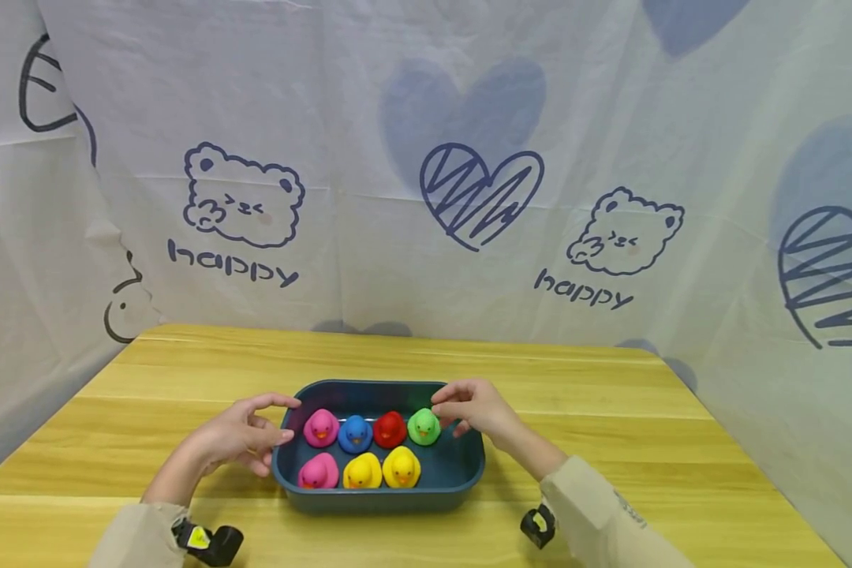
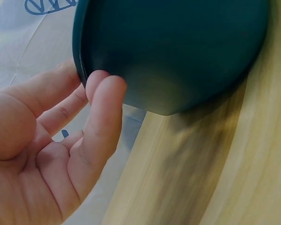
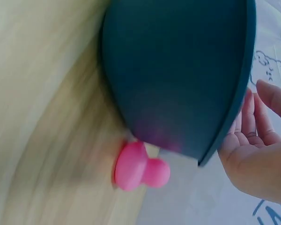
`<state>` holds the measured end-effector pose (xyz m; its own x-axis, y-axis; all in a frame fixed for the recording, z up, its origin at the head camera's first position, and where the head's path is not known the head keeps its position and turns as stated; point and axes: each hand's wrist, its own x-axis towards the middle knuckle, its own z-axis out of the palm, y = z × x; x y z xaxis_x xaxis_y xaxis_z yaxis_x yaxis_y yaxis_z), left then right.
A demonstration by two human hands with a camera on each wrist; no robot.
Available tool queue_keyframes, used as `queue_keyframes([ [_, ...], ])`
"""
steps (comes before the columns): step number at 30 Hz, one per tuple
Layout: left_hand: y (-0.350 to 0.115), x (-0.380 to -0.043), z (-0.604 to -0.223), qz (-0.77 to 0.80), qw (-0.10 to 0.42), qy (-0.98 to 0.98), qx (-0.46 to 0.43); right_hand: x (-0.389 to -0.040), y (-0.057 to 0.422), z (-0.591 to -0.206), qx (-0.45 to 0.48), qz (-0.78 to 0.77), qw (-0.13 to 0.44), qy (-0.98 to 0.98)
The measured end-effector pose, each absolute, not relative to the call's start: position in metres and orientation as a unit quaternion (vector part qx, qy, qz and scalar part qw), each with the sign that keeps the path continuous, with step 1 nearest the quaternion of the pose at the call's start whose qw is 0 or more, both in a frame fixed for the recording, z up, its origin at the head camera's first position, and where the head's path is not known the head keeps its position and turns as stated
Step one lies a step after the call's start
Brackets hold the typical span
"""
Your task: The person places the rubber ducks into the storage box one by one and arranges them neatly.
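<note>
A dark teal tray [image 1: 383,502] stands on the wooden table with several rubber ducks in two rows. The back row has pink, blue [image 1: 356,435], red [image 1: 390,431] and green [image 1: 424,427]; a pink duck [image 1: 318,472] and two yellow ducks [image 1: 401,468] sit in front. My left hand [image 1: 237,432] holds the tray's left rim, thumb and index over the edge, other fingertips by the outer wall. My right hand [image 1: 477,410] hovers at the back right corner, fingertips beside the green duck. Nothing shows between its fingers in the right wrist view.
In the right wrist view, another pink duck [image 3: 132,168] sits on the wooden table [image 3: 37,140] outside the tray. A white cloth [image 1: 355,197] with hearts and bears hangs behind the table. A wrist camera [image 1: 209,543] sits at my left sleeve.
</note>
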<state>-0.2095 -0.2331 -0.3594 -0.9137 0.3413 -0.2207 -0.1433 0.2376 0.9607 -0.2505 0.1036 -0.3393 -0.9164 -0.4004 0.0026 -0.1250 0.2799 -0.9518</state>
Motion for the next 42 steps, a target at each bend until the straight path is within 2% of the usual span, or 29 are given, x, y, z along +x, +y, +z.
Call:
queue_keyframes([
  [17, -0.233, -0.209, -0.360, 0.609, 0.194, 0.767, 0.052, -0.272, 0.134, -0.349, -0.088, -0.633, 0.063, 0.766],
  [26, -0.233, -0.209, -0.361, 0.608, 0.197, 0.767, 0.049, -0.283, 0.148, -0.363, -0.059, -0.616, 0.041, 0.784],
  [42, -0.232, -0.209, -0.359, 0.609, 0.196, 0.767, 0.052, -0.304, 0.152, -0.379, -0.026, -0.582, 0.109, 0.806],
])
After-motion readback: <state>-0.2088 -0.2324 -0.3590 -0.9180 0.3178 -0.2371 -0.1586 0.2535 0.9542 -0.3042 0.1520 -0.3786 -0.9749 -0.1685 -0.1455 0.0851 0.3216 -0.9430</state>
